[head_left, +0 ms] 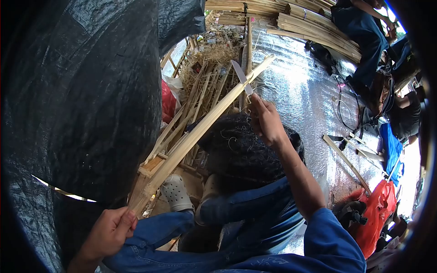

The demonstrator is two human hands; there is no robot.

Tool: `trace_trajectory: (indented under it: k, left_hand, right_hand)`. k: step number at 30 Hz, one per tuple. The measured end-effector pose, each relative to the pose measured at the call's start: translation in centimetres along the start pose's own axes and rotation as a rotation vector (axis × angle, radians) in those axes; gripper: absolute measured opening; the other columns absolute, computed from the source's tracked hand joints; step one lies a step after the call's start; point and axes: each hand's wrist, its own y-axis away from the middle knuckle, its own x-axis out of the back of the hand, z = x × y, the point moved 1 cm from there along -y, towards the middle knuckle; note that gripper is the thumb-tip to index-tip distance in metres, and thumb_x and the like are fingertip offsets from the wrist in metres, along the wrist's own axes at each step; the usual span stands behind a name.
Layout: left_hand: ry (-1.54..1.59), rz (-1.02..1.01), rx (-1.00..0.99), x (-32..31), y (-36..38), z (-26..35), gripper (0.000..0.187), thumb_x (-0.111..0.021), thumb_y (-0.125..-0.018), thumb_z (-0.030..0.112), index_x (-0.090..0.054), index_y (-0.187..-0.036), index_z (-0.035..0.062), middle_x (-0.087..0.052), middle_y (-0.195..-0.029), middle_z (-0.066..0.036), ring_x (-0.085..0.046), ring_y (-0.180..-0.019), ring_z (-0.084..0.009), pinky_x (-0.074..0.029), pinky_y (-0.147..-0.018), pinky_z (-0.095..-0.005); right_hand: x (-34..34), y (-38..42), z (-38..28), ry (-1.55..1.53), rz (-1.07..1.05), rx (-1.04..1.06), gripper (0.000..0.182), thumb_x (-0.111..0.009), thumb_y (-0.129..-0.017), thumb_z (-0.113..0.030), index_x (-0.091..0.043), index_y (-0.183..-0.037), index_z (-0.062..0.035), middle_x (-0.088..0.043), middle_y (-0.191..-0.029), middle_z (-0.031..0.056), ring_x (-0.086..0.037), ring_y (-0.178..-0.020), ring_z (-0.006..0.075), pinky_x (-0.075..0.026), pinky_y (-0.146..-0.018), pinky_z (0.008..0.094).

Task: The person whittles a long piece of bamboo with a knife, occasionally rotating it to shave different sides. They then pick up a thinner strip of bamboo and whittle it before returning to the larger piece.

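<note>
A long pale split bamboo strip (200, 130) runs slantwise from lower left to upper middle. My left hand (110, 231) is closed at its lower end, where the fingers partly hide the grip. My right hand (267, 122) is wrapped round the handle of a knife (237, 71). The blade points up and to the left and crosses the strip near its far end, apparently touching it. A dark cloth (246, 150) with curly shavings on it lies over my lap, below the knife. Most of the knife's handle is hidden by my fingers.
Black plastic sheeting (91, 100) hangs close on the left. Bamboo scraps and shavings (211, 59) cover the ground ahead. Bundled bamboo strips (314, 32) lie on silver foil matting (291, 86). At the right are a seated person (364, 36), cables and a red bag (380, 214).
</note>
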Motion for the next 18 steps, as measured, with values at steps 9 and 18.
trace_trajectory:
  k: [9, 18]
  left_hand:
    - [0.074, -0.012, 0.003, 0.1, -0.3, -0.5, 0.039, -0.040, -0.099, 0.029, -0.050, -0.071, 0.0038, -0.042, -0.054, 0.003, -0.035, -0.049, -0.0027, -0.029, -0.045, -0.0202]
    - [0.094, -0.025, -0.017, -0.3, -1.1, 0.2, 0.038, -0.039, -0.099, 0.029, -0.049, -0.071, 0.0053, -0.039, -0.054, 0.005, -0.030, -0.047, -0.0018, -0.025, -0.043, -0.0201]
  right_hand:
    - [-5.4, 3.9, 0.0, -0.056, -0.183, -0.026, 0.041, -0.040, -0.098, -0.039, -0.048, -0.074, -0.0069, -0.034, -0.054, -0.0068, -0.033, -0.044, 0.0036, -0.028, -0.040, 0.0221]
    - [-11.8, 11.1, 1.1, 0.207, -0.572, 0.175, 0.043, -0.045, -0.097, -0.036, -0.059, -0.083, 0.0020, -0.043, -0.058, -0.0022, -0.040, -0.055, 0.0070, -0.034, -0.050, 0.0266]
